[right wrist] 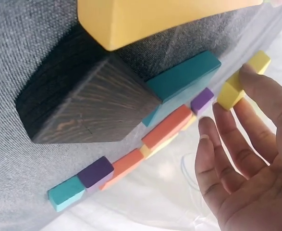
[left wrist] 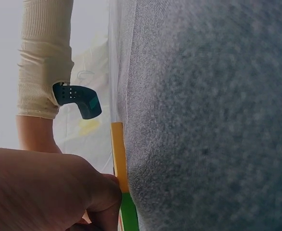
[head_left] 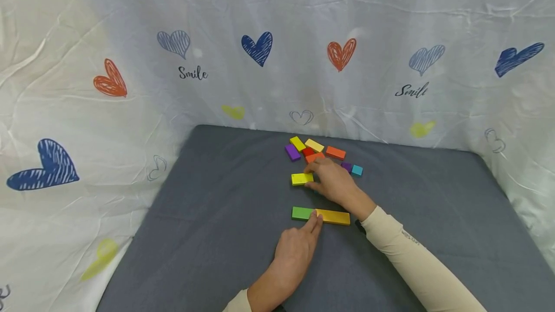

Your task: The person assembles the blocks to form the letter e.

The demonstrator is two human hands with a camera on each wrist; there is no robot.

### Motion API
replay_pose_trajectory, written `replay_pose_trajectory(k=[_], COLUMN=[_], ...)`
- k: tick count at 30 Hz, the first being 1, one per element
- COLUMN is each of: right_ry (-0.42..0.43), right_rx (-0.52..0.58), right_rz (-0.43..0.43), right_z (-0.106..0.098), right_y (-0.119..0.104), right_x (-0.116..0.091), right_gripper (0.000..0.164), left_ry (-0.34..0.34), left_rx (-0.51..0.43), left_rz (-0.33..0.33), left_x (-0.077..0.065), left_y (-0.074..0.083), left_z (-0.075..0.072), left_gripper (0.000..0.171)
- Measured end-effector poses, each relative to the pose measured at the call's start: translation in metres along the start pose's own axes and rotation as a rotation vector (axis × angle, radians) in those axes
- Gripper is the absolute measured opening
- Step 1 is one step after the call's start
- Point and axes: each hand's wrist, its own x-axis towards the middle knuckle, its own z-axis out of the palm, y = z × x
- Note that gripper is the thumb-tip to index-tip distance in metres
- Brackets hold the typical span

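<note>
My right hand point(head_left: 336, 179) pinches a small yellow block point(head_left: 298, 180) between thumb and fingers; the right wrist view shows the thumb on one side of the yellow block point(right wrist: 231, 90) and fingertips on the other. Nearer the front, a green block point(head_left: 301, 213) and a longer orange-yellow block point(head_left: 337, 217) lie end to end in a row. My left hand point(head_left: 295, 249) rests two extended fingertips where they meet, along the near side. In the right wrist view, a dark wood-grained block point(right wrist: 92, 106) and a teal block point(right wrist: 186, 79) lie close by the orange-yellow block point(right wrist: 145, 21).
Beyond my right hand lies a loose cluster: an orange block point(head_left: 336, 152), a purple block point(head_left: 292, 152), a pale yellow block point(head_left: 314, 146), a light-blue block point(head_left: 357, 171) and several others. A grey cloth point(head_left: 208, 206) covers the table, and a heart-printed white curtain point(head_left: 303, 81) hangs behind.
</note>
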Motion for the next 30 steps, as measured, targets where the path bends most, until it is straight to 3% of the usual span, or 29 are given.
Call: replay_pose_trajectory(k=[20, 30], right_ry=[-0.040, -0.066], right_rx=[-0.008, -0.010], right_rz=[-0.046, -0.025], right_z=[0.010, 0.011], right_y=[0.004, 0.002], right_x=[-0.006, -0.008], right_gripper=[0.035, 0.035], left_ry=[0.029, 0.052], left_rx=[0.015, 0.021], left_rz=[0.006, 0.014], left_x=[0.000, 0.000], left_y=[0.000, -0.001], left_z=[0.001, 0.001], left_gripper=[0.073, 0.070])
